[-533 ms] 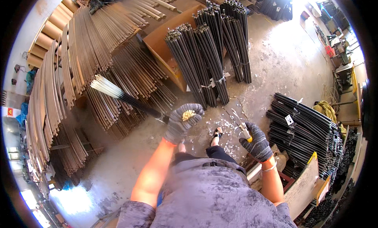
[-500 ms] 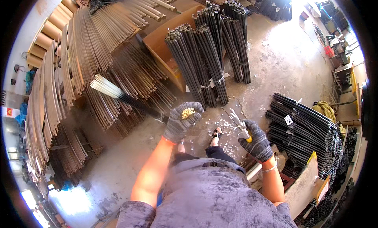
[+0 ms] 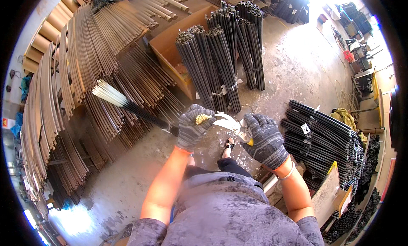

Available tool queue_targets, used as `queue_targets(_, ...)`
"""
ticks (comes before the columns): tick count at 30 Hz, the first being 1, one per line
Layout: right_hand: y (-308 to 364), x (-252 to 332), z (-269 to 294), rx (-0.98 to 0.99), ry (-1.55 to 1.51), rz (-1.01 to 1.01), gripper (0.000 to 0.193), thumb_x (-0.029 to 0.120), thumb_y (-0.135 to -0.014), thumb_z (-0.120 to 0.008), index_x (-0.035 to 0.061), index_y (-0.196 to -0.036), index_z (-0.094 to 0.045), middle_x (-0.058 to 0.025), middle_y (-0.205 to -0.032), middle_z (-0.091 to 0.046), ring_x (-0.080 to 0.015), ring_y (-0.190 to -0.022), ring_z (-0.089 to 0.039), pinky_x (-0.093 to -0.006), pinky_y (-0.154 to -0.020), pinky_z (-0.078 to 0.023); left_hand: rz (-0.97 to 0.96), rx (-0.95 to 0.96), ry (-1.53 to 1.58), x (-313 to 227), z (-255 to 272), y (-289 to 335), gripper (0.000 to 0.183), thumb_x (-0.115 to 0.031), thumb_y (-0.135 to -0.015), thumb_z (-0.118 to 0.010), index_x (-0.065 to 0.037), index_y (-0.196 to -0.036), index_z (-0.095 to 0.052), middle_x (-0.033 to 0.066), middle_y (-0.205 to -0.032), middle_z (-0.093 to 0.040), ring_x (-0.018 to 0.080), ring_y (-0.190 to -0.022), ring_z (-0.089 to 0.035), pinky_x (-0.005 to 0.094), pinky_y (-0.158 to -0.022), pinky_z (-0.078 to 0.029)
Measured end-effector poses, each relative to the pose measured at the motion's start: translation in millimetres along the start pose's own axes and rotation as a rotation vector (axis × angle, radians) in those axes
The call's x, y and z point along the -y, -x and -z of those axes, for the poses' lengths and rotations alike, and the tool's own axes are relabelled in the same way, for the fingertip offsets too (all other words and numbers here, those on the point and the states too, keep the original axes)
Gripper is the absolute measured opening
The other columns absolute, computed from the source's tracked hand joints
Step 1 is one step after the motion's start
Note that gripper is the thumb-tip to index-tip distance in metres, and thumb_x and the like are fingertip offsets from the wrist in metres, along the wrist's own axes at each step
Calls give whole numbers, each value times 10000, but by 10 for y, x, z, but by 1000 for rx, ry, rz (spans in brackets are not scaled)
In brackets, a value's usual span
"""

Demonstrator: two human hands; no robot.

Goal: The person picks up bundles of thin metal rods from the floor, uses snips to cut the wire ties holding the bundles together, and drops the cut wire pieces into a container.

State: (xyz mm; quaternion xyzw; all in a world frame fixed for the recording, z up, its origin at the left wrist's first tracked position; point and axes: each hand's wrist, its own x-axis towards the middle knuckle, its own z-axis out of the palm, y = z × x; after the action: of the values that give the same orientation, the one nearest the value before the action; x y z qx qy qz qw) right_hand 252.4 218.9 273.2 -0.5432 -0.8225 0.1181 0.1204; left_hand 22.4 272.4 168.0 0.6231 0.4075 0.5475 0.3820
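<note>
My left hand (image 3: 190, 132), in a grey knit glove, is closed round a bundle of thin rods (image 3: 142, 113). The bundle has a black middle and splayed white tips at its far left end. Its cream-coloured near ends (image 3: 203, 118) poke out of the fist. In my gloved right hand (image 3: 267, 140) is a pair of shears (image 3: 229, 123) with a yellow handle, fingers wrapped round it. The pale blades point left and stand parted close beside the cream ends; whether they touch them I cannot tell.
Tied bundles of dark tubes (image 3: 208, 72) stand upright ahead, against a cardboard box (image 3: 170, 63). Long brown tubes (image 3: 91, 46) fill racks on the left. More black tubes (image 3: 318, 135) lie stacked at right, near a board (image 3: 327, 190). White scraps litter the floor (image 3: 293, 67).
My right hand has moved left with the shears, and the blades have swung toward the cream rod ends and parted. My left hand still holds the bundle, nearly in place.
</note>
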Motion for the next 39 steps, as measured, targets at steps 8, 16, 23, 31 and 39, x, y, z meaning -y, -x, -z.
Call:
queue_targets(8,-217,60,-3,-33,43,41,537,189,-683,-750,63,-1166,-549,-148,-1041,-598,-350,-961,-583,-446,-836,-462,-14,94,-239,-6,102,-73,148,-189,-789,-718,-85,-891,-691,48,-834,-640,206,-772,-617,313,-701,-494)
queue_targets(16,-306,48,-29,-67,96,58,467,155,-696,-724,78,-1127,-562,-133,-995,-618,-337,-912,-602,-441,-806,-467,71,99,-107,-62,113,-111,207,-72,-771,-765,-27,-960,-695,40,-907,-691,144,-839,-650,271,-757,-517)
queue_targets(23,-330,-1,-83,-58,59,69,458,145,-686,-728,90,-1109,-564,-125,-975,-620,-334,-882,-606,-429,-770,-475,202,45,211,-67,122,-95,186,-61,-791,-746,-29,-969,-705,47,-858,-687,145,-816,-646,286,-743,-514)
queue_targets(31,-330,6,-83,-75,72,64,468,146,-680,-736,87,-1110,-559,-126,-955,-609,-334,-868,-600,-436,-762,-479,161,51,172,-87,150,-158,154,-63,-798,-737,-21,-940,-692,69,-844,-673,163,-779,-640,297,-714,-510)
queue_targets(39,-430,-8,-113,-56,42,35,379,194,-719,-747,83,-1036,-573,-128,-890,-592,-336,-836,-601,-439,-728,-484,126,96,154,8,201,-295,149,-27,-764,-724,-39,-909,-691,18,-850,-646,123,-797,-600,274,-730,-484)
